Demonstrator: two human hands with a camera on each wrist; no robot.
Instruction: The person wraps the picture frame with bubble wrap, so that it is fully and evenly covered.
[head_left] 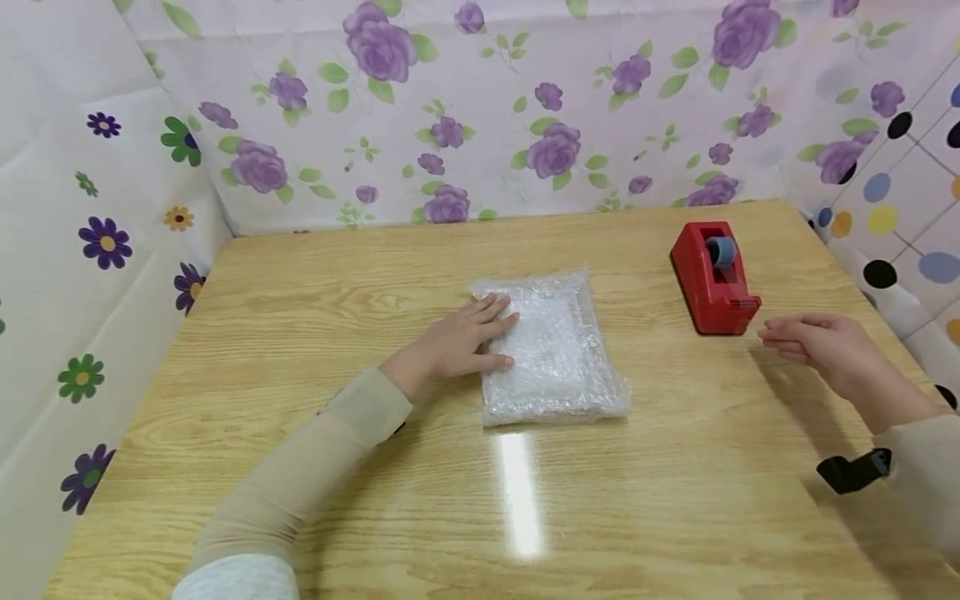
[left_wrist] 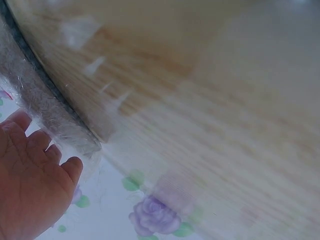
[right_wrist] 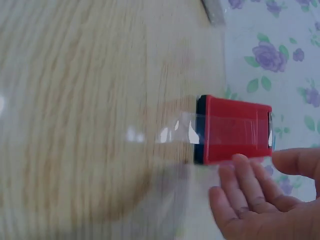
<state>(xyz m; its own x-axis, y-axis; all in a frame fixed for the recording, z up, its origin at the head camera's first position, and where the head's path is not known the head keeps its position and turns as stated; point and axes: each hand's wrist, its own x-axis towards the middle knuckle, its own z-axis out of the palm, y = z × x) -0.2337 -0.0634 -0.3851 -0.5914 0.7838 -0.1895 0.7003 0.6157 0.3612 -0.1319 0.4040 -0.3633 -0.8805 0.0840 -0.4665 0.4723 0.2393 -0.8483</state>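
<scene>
A flat rectangular package in bubble wrap [head_left: 551, 350] lies on the table. My left hand [head_left: 468, 337] rests on its left side with the fingers spread. In the left wrist view, the left hand [left_wrist: 37, 175] shows beside the wrapped edge [left_wrist: 45, 100]. A red tape dispenser [head_left: 712, 287] with a blue-cored roll [head_left: 722, 251] stands to the right of the package. My right hand [head_left: 821, 346] is just right of the dispenser's front end, fingers extended. The right wrist view shows the thumb apart from the fingers, near the red dispenser [right_wrist: 237, 135]; any tape between them cannot be made out.
The wood-grain table [head_left: 300, 333] carries the package and the dispenser. Behind it hangs a sheet with purple roses [head_left: 555, 150]. Patterned sheets also border the left [head_left: 82, 292] and right sides. A black strap piece [head_left: 855, 471] sticks out at the right wrist.
</scene>
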